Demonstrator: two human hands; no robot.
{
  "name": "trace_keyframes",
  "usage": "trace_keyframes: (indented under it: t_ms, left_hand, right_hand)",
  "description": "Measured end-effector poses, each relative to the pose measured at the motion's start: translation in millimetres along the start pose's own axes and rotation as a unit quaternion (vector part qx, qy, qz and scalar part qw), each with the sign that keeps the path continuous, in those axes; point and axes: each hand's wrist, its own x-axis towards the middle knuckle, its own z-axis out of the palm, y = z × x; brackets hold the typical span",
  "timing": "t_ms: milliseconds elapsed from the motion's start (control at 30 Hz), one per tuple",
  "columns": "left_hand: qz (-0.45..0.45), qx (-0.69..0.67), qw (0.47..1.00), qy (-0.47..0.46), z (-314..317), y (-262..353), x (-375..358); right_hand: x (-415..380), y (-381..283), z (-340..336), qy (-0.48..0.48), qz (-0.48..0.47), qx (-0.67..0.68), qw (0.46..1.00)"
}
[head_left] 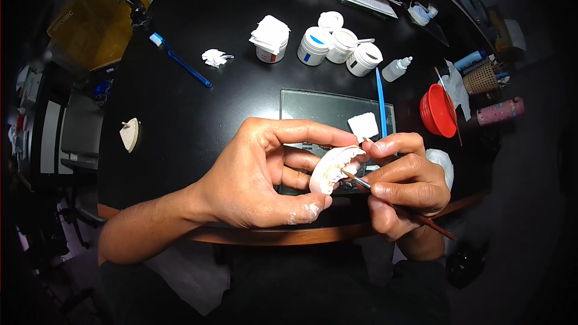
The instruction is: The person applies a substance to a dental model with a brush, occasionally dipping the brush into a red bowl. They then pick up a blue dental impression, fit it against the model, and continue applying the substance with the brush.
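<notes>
My left hand is wrapped around a pale, arch-shaped dental model, with the thumb below and the index finger above. White residue marks the thumb. In my right hand is a thin paintbrush, its reddish-brown handle sticking out below the fingers. The bristle tip touches the inner side of the model, where a yellowish patch shows. Both hands are over the front edge of a glass slab. A folded white pad on the slab is just beyond my right fingertips.
White jars stand at the back beside a tissue-topped jar and a dropper bottle. A blue stick lies over the slab. Right are a red bowl and pink bottle; left, a blue toothbrush and beige piece.
</notes>
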Motion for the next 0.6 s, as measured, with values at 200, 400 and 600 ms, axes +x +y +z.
trace_keyframes:
  t_ms: [200,400,600]
  left_hand:
    - [0.008,0.014,1.000,-0.007,-1.4,-1.0,-0.1]
    - [0.045,0.059,0.997,-0.016,-3.8,-3.5,0.1]
    - [0.073,0.090,0.993,-0.027,-7.3,-6.1,2.1]
  right_hand:
    - [0.9,-3.0,0.4,0.002,0.013,0.000,1.000]
    - [0.4,-3.2,-0.6,0.012,0.010,0.021,1.000]
    - [0.7,-0.8,-2.6,-0.009,0.003,0.017,1.000]
